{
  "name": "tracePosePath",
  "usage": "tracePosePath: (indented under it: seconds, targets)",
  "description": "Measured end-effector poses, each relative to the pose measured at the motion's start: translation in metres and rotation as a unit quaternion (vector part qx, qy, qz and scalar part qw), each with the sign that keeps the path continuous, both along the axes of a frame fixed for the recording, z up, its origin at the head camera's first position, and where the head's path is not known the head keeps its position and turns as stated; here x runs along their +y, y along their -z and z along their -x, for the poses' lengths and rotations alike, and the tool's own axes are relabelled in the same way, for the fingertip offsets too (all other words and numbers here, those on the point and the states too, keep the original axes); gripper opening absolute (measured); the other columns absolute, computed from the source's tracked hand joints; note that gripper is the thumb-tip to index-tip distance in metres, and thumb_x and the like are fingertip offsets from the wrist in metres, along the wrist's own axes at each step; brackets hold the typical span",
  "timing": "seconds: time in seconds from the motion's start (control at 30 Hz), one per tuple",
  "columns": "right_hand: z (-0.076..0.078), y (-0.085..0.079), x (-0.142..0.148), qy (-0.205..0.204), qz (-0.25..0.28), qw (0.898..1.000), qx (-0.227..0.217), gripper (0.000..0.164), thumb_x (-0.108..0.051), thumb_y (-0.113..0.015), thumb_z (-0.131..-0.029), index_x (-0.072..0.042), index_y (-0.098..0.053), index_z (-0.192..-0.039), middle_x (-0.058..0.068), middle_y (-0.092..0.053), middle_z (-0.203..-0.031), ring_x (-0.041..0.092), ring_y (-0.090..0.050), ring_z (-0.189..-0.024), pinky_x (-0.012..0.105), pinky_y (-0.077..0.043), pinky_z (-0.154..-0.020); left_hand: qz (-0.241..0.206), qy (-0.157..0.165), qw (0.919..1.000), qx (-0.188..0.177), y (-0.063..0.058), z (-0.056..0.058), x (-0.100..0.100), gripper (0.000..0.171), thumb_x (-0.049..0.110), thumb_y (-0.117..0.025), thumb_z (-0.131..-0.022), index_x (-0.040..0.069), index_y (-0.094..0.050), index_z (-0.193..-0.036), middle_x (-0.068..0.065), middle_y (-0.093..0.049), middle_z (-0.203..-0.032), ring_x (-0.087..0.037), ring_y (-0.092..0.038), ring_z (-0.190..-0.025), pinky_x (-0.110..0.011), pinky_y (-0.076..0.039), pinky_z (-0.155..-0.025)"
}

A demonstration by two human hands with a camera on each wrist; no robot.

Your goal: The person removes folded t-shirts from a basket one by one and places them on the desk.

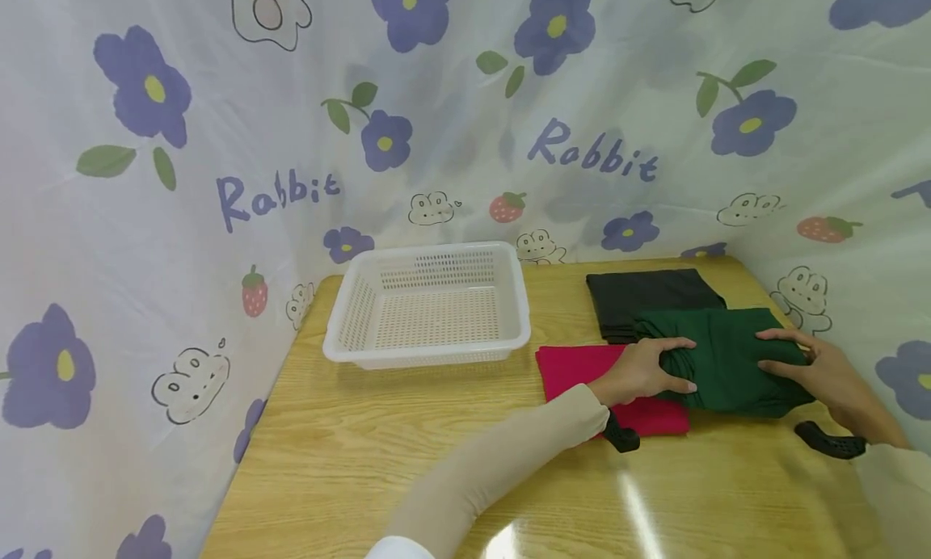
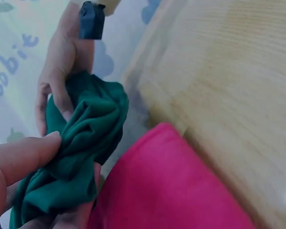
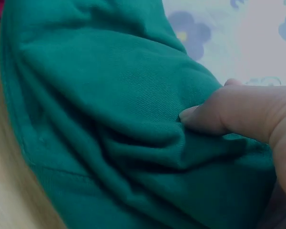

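Observation:
A bunched, folded green cloth [image 1: 735, 357] lies at the right, overlapping a black cloth and a pink-red one. My left hand [image 1: 638, 371] grips its left edge, thumb in front and fingers behind. At the opposite end my right hand [image 1: 822, 373] holds the cloth, thumb pressing into its folds. In the right wrist view the green fabric [image 3: 143, 90] shows a fine weave, deep creases and a stitched seam. The pink-red cloth [image 1: 570, 367] lies folded flat, partly beneath my left hand. Behind sits the folded black cloth [image 1: 647, 291], partly covered by the green one.
A white perforated plastic basket [image 1: 429, 355] stands at the back left of the wooden table [image 1: 349, 454], with nothing inside. A printed fabric curtain [image 1: 465, 147] hangs along the back and both sides, close to the right hand.

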State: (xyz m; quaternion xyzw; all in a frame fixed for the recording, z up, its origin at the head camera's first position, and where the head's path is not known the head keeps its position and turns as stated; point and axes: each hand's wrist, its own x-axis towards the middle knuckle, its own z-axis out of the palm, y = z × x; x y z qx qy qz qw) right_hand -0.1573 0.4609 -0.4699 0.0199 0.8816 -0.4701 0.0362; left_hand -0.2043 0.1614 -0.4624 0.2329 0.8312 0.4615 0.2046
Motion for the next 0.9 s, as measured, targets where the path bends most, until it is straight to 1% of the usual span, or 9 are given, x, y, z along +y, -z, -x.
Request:
tracePosePath:
  seconds: [0.03, 0.27, 0.37, 0.47, 0.6, 0.7, 0.73, 0.8, 0.9]
  targets:
    - [-0.001, 0.002, 0.003, 0.005, -0.002, 1.0, -0.001, 0.057, -0.031, -0.071, -0.1, -0.025, -0.049, -0.153, 0.025, 0.007, -0.168, 0.069, 0.0, -0.142, 0.084, -0.02, -0.1, 0.004, 0.005, 1.0, -0.001, 0.001, -0.001, 0.004, 0.067, 0.022, -0.087, -0.086, 0.042, -0.059, -0.143, 0.016, -0.05, -0.144, -0.007, -0.045, -0.072, -0.025, -0.039, -0.05]
    - [-0.004, 0.01, 0.019, 0.027, -0.024, 0.999, -0.005, 0.058, -0.034, -0.072, -0.099, -0.025, -0.049, -0.152, 0.035, 0.003, -0.165, 0.071, 0.001, -0.14, 0.085, -0.019, -0.099, 0.036, 0.015, 0.9991, -0.015, 0.006, -0.008, 0.021, 0.071, 0.023, -0.087, -0.086, 0.048, -0.055, -0.145, 0.015, -0.057, -0.13, -0.007, -0.045, -0.073, -0.024, -0.04, -0.051]
    - [-0.003, 0.011, 0.024, 0.028, -0.03, 0.999, -0.007, 0.058, -0.034, -0.072, -0.099, -0.023, -0.05, -0.151, 0.034, 0.001, -0.165, 0.07, -0.001, -0.141, 0.084, -0.022, -0.098, 0.027, 0.015, 0.9993, -0.022, 0.009, -0.01, 0.024, 0.07, 0.021, -0.086, -0.086, 0.045, -0.057, -0.145, 0.014, -0.055, -0.139, -0.005, -0.049, -0.091, -0.022, -0.044, -0.059]
    - [-0.004, 0.012, 0.028, 0.027, -0.034, 0.999, -0.015, 0.059, -0.037, -0.072, -0.098, -0.02, -0.05, -0.151, 0.034, 0.002, -0.165, 0.07, -0.001, -0.141, 0.084, -0.023, -0.096, 0.02, 0.02, 0.999, -0.035, 0.011, -0.01, 0.026, 0.069, 0.019, -0.085, -0.088, 0.043, -0.057, -0.146, 0.013, -0.055, -0.141, -0.005, -0.05, -0.09, -0.023, -0.043, -0.059]
    - [-0.006, 0.015, 0.035, 0.022, -0.036, 0.999, -0.025, 0.06, -0.038, -0.071, -0.099, -0.02, -0.049, -0.152, 0.036, 0.003, -0.164, 0.072, 0.0, -0.139, 0.085, -0.023, -0.096, 0.016, 0.024, 0.9971, -0.07, 0.013, -0.009, 0.031, 0.065, 0.019, -0.08, -0.092, 0.045, -0.056, -0.146, 0.01, -0.063, -0.101, -0.008, -0.038, -0.061, -0.024, -0.033, -0.051]
    - [-0.007, 0.017, 0.039, 0.019, -0.04, 0.999, -0.028, 0.06, -0.039, -0.071, -0.099, -0.021, -0.049, -0.153, 0.036, 0.003, -0.164, 0.072, -0.003, -0.138, 0.084, -0.024, -0.095, 0.016, 0.018, 0.9948, -0.099, 0.015, -0.008, 0.034, 0.062, 0.019, -0.077, -0.094, 0.047, -0.056, -0.145, 0.005, -0.048, -0.072, -0.011, -0.025, -0.049, -0.025, -0.027, -0.049]
    - [-0.007, 0.018, 0.04, 0.018, -0.041, 0.999, -0.029, 0.061, -0.039, -0.071, -0.099, -0.021, -0.049, -0.153, 0.035, 0.003, -0.164, 0.072, -0.004, -0.138, 0.084, -0.025, -0.095, 0.016, 0.016, 0.9942, -0.105, 0.015, -0.008, 0.035, 0.062, 0.019, -0.076, -0.095, 0.047, -0.056, -0.145, 0.004, -0.047, -0.069, -0.011, -0.024, -0.048, -0.025, -0.027, -0.049]
    - [-0.007, 0.02, 0.043, 0.017, -0.042, 0.999, -0.03, 0.061, -0.039, -0.071, -0.099, -0.021, -0.049, -0.153, 0.035, 0.003, -0.164, 0.072, -0.006, -0.138, 0.084, -0.026, -0.095, 0.015, 0.013, 0.9933, -0.114, 0.017, -0.007, 0.036, 0.06, 0.019, -0.075, -0.095, 0.046, -0.057, -0.145, 0.004, -0.05, -0.07, -0.011, -0.025, -0.049, -0.025, -0.029, -0.05]
    - [-0.008, 0.023, 0.046, 0.015, -0.032, 0.999, -0.036, 0.061, -0.039, -0.07, -0.099, -0.022, -0.048, -0.154, 0.034, 0.005, -0.165, 0.072, -0.002, -0.139, 0.085, -0.022, -0.096, 0.017, 0.019, 0.9925, -0.12, 0.019, -0.006, 0.038, 0.059, 0.018, -0.076, -0.095, 0.043, -0.058, -0.145, 0.014, -0.068, -0.099, -0.008, -0.036, -0.057, -0.024, -0.034, -0.055]
